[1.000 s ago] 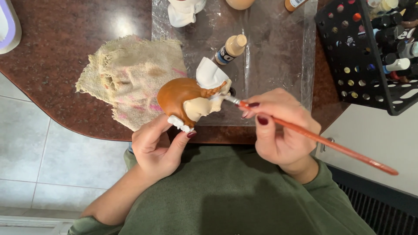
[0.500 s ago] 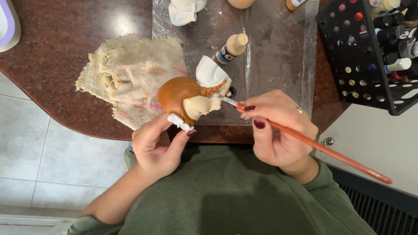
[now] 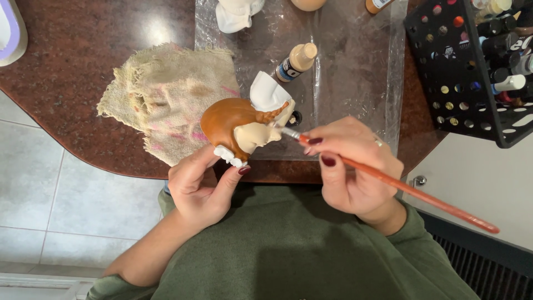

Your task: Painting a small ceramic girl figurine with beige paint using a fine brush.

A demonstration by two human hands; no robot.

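- Figurine head (image 3: 239, 129), smooth and rounded, with glossy brown hair, a braid and a pale cream face, is held above the worktop's (image 3: 83, 94) near edge.
- Left hand (image 3: 202, 186) grips it from below, fingers closed on its white base.
- Right hand (image 3: 350, 166) pinches a thin paintbrush (image 3: 400, 186) with a long orange-red handle; its metal ferrule and tip meet the face.
- Crumpled white tissue (image 3: 266, 93) lies just behind the head.
- Frayed, stained beige cloth (image 3: 166, 94) lies to the left on the speckled dark-red stone.
- Small paint bottle (image 3: 296, 61) with a tan cap lies on a clear plastic sheet (image 3: 355, 72).
- Black perforated rack (image 3: 472, 72) holds bottles at right.
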